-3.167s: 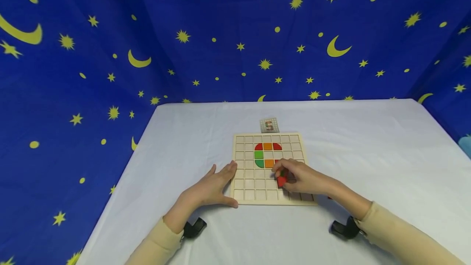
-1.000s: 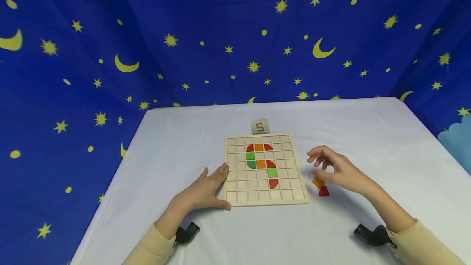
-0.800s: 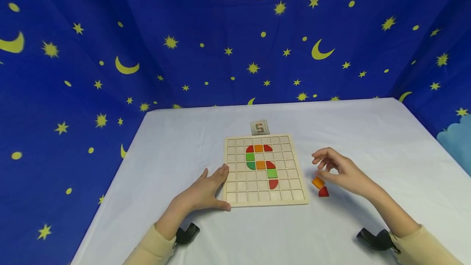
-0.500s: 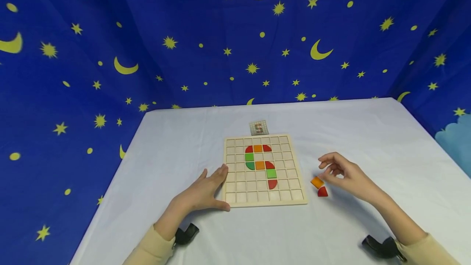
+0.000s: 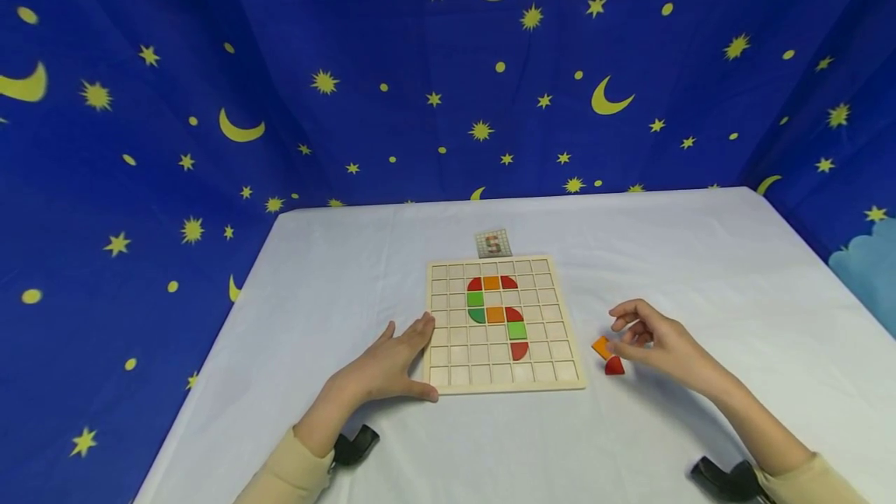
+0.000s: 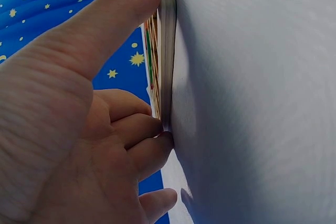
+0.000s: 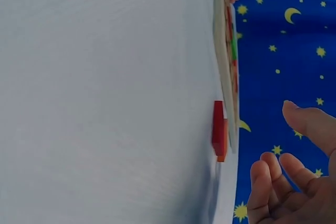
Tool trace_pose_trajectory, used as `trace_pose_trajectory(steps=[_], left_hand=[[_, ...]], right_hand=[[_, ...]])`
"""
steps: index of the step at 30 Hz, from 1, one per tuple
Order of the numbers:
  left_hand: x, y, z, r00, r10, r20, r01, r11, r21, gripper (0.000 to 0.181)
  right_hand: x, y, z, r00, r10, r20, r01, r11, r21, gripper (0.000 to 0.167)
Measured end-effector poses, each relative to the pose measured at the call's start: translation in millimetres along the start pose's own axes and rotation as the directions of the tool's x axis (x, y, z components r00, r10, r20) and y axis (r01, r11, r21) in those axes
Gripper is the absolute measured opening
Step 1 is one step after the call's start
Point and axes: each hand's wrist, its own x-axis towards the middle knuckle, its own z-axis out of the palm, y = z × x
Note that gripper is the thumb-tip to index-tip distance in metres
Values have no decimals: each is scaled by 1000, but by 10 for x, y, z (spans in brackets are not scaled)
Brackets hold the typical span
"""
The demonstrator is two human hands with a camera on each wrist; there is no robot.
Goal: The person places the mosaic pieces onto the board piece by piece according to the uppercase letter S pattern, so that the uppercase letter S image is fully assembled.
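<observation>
A wooden grid board (image 5: 448,352) lies on the table, with red, orange and green tiles set in its cells in a curving line. My left hand (image 5: 385,368) rests against the board's left edge, fingers extended and thumb at the near corner. Right of the board lie a loose orange square tile (image 5: 600,347) and a red quarter-round tile (image 5: 614,366). My right hand (image 5: 661,344) hovers just beside and above these two, fingers loosely bent. In the right wrist view, thumb and fingers are apart with nothing between them, and the red tile (image 7: 217,129) stands clear of them.
A small pattern card (image 5: 493,243) showing an S-like figure lies behind the board's far edge. White cloth (image 5: 364,255) covers the table. A blue curtain (image 5: 392,37) with moons and stars hangs behind and at both sides.
Earlier my right hand held a red tile over the board. A light green square and a red tile now sit in the lower cells, and that hand has moved right, lately nearer me.
</observation>
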Motion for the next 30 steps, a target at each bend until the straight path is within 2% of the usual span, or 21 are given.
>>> trace_pose_trajectory(steps=[6, 10, 17, 22, 30], left_hand=[[-2, 4, 2, 1000, -4, 3, 4, 1000, 2, 111], [-3, 17, -3, 1000, -10, 5, 10, 1000, -3, 111], [-17, 24, -7, 1000, -17, 4, 17, 1000, -9, 110], [-46, 19, 11, 1000, -28, -2, 28, 1000, -3, 110], [-13, 16, 10, 1000, -15, 12, 15, 1000, 0, 111]], right_hand=[[3, 3, 46, 996, 73, 44, -72, 997, -22, 48], [20, 26, 91, 994, 90, 53, -87, 994, -71, 51], [17, 62, 168, 997, 46, 61, -39, 994, -106, 50], [39, 56, 210, 999, 2, 38, 4, 988, -154, 45], [28, 44, 231, 1000, -6, 5, 7, 978, -209, 38]])
